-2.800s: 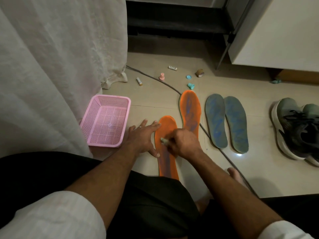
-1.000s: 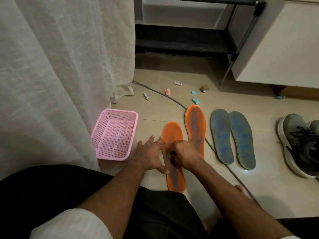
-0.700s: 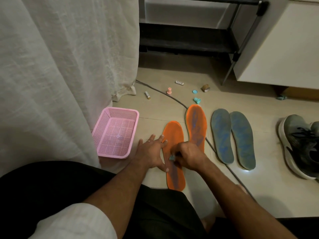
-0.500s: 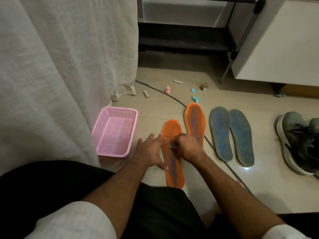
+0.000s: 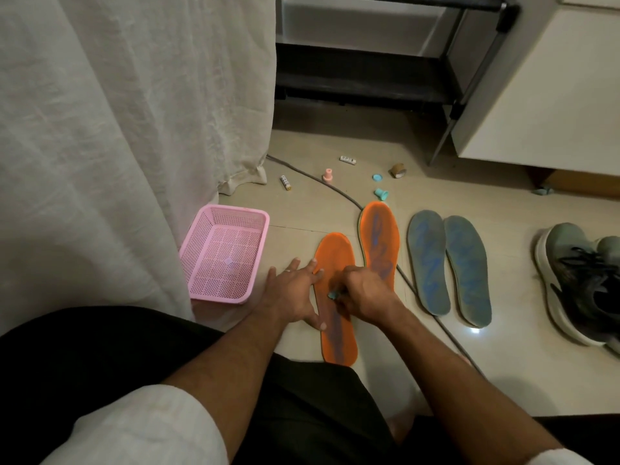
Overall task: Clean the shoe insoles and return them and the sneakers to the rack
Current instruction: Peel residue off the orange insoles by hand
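Perforated plastic forms the pink basket (image 5: 224, 253) left of the near orange insole (image 5: 335, 317), which is pinned flat by the spread left hand (image 5: 295, 293). A small teal piece (image 5: 332, 294) is pinched against it by the curled right hand (image 5: 364, 297). Right of it lie the second orange insole (image 5: 379, 245), two grey-blue foam insoles (image 5: 448, 263) and grey sneakers (image 5: 583, 280).

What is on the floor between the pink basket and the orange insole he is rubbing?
The left hand lies there, fingers spread flat on the floor, fingertips on the near orange insole's edge, just right of the pink basket. The head view shows it.
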